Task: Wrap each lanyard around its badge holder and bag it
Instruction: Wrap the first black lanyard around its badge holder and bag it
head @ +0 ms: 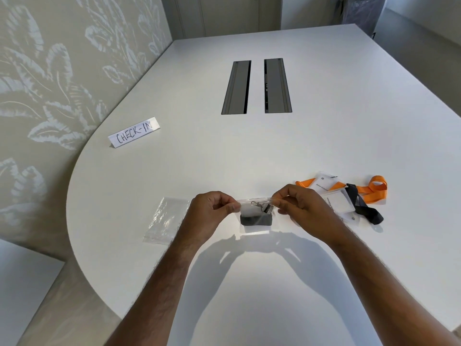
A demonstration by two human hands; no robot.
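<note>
A clear zip bag (pixel 254 227) hangs between my hands just above the white table (pixel 249 151). Inside it sits a badge holder wrapped in a black lanyard (pixel 255 220), with its metal clip (pixel 259 204) near the top. My left hand (pixel 212 211) pinches the bag's top left corner. My right hand (pixel 296 204) pinches the top right corner. To the right lie two more badge holders (pixel 336 204), one with an orange lanyard (pixel 374 189), one with a black lanyard (pixel 366 211), both loose.
Several empty clear bags (pixel 166 221) lie in a pile left of my left hand. A folded "CHECK-IN" paper sign (pixel 134 132) stands at the far left. Two grey cable hatches (pixel 257 86) are set in the table's middle. The table edge curves at the left.
</note>
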